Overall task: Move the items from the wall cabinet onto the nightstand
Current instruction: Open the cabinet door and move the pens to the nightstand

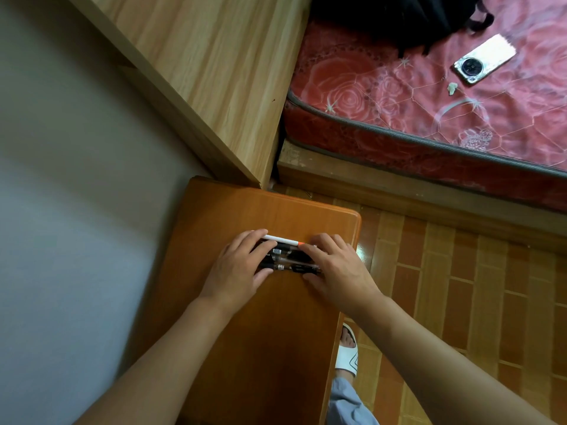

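A bundle of pens [287, 256] is held flat on the nightstand [245, 317], bracketed at its ends by the left hand [239, 268] and right hand [337, 268], fingers curled around it, likely to stop rolling and square them up.

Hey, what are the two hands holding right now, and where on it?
A bundle of pens lying on the nightstand: left hand grips its left end, right hand its right end.
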Demonstrator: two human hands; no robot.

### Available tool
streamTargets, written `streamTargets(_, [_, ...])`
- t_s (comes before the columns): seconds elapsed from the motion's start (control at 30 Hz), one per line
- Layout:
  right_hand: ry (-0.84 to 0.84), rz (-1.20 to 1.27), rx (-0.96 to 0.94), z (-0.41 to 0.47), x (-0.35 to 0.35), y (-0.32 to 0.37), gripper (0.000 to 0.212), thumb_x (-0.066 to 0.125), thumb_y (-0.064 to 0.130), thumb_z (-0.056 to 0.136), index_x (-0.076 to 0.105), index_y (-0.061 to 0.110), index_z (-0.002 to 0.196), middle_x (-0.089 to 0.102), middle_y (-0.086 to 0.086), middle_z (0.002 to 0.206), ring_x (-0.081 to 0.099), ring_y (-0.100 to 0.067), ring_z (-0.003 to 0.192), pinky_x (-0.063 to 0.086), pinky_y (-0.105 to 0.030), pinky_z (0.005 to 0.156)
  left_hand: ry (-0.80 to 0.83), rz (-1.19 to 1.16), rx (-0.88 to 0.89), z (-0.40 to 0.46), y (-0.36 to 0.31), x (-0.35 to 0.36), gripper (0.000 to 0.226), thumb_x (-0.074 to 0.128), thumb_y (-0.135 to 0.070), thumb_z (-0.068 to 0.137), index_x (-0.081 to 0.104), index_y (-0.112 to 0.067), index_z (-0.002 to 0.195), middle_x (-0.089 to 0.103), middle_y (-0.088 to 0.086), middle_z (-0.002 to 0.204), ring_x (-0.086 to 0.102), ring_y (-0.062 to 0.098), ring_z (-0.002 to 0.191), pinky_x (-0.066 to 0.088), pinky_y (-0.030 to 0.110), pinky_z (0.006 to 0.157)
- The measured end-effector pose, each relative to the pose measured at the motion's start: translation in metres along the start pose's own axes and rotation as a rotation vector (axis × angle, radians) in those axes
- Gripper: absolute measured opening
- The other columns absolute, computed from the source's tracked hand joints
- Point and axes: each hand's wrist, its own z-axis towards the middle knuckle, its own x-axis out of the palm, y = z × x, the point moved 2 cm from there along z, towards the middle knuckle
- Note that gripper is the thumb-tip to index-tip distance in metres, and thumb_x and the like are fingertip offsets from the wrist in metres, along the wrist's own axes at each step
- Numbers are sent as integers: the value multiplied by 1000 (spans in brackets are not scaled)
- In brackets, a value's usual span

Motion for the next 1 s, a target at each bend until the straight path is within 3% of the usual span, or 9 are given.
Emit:
streamTargets(0.3, [-74,47,-1,4,-3,-8,53,76,29,91,60,22,141,52,-4,140,51,-22,117,56,-38,91,-55,-80,46,12,0,-4,50,83,-22,83,68,-21,131,54,4,149,46,24,141,52,47,106])
streamTargets(1.0, [-114,25,30,31,-28,-33,52,78,27,89,63,20,138,54,-5,139,50,-26,123,52,-43,98,-52,-59,50,56,-9,-11,52,80,-26,86,64,-23,135,50,1,152,43,22,143,51,51,107])
